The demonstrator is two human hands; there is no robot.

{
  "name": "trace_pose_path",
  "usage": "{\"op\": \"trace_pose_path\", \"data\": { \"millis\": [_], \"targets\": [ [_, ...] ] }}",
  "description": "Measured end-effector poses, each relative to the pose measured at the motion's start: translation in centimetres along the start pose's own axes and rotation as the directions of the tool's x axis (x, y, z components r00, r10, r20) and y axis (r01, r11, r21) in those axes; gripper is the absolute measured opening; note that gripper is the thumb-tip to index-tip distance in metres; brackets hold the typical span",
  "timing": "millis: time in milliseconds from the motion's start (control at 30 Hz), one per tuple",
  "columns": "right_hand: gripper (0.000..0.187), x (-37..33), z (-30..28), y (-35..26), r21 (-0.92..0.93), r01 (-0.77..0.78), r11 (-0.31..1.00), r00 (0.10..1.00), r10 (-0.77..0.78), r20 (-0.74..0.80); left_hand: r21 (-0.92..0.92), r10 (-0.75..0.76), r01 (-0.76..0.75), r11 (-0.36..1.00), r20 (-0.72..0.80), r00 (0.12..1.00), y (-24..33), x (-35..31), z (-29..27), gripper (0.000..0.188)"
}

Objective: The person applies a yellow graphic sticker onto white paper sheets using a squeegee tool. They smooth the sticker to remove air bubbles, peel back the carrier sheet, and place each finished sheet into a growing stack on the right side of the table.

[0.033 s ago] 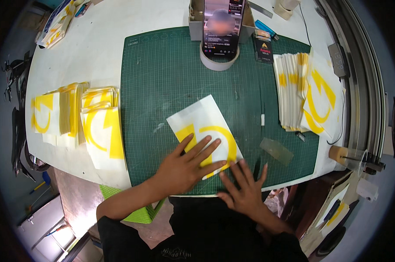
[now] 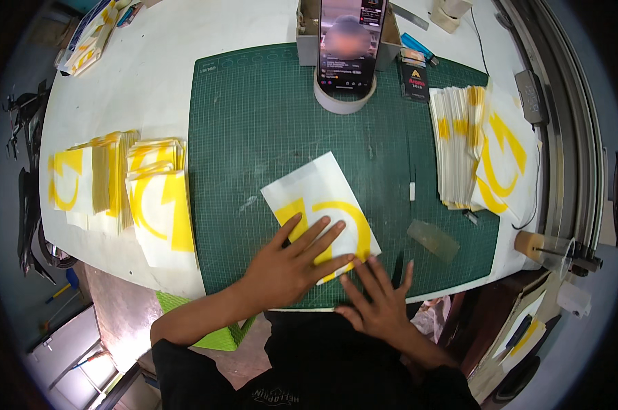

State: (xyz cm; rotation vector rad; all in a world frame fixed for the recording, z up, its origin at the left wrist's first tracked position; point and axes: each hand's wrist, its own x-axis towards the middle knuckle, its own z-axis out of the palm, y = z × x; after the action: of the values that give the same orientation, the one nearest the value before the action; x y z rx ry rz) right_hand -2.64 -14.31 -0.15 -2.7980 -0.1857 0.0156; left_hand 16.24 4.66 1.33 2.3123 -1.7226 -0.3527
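A white paper piece (image 2: pixel 326 174) with a yellow printed curve and block lies tilted on the green cutting mat (image 2: pixel 254 123), near its front edge. My left hand (image 2: pixel 288 266) rests flat over the paper's lower part, fingers spread, covering some of the print. At the paper's near right corner is my right hand (image 2: pixel 380 301). Its fingers are apart, and the fingertips nearest the left hand touch the paper's edge. Neither hand grips anything. To the right of the paper, a translucent flat scraper-like piece (image 2: pixel 433 240) lies on the mat.
Stacks of similar papers stand at the left (image 2: pixel 162 212) and right (image 2: pixel 456 147). A phone (image 2: pixel 350 48) leans upright behind a tape roll (image 2: pixel 343 102). A slim cutter-like tool (image 2: pixel 412 191) lies on the mat, and a plastic cup (image 2: pixel 544 244) sits near the right edge.
My right hand has shifted very slightly to the left along the paper's edge. My left hand and the paper stay put.
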Motion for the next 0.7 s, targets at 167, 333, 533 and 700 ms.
{"op": "trace_pose_path", "data": {
  "millis": [167, 333, 533, 700],
  "targets": [
    [0.065, 1.0, 0.3, 0.3, 0.028, -0.04, 0.999, 0.998, 0.039, 0.042, -0.063, 0.11, -0.107, 0.992, 0.052, 0.993, -1.2, 0.8, -0.6, 0.063],
    [0.06, 0.5, 0.5, 0.2, -0.009, -0.043, 0.999, 0.998, 0.043, 0.044, -0.217, 0.254, -0.232, 0.948, 0.08, 0.964, -2.6, 1.8, 0.1, 0.058],
    [0.05, 0.1, 0.7, -0.2, -0.076, -0.075, 0.994, 0.996, 0.08, 0.051, -0.226, 0.243, -0.217, 0.95, 0.097, 0.965, -3.1, 2.3, -0.1, 0.056],
    [0.057, -0.5, 0.7, -0.2, -0.103, -0.059, 0.993, 0.992, 0.069, 0.102, -0.2, 0.251, -0.231, 0.952, 0.079, 0.965, -2.9, 1.5, 1.2, 0.067]
  ]
}}
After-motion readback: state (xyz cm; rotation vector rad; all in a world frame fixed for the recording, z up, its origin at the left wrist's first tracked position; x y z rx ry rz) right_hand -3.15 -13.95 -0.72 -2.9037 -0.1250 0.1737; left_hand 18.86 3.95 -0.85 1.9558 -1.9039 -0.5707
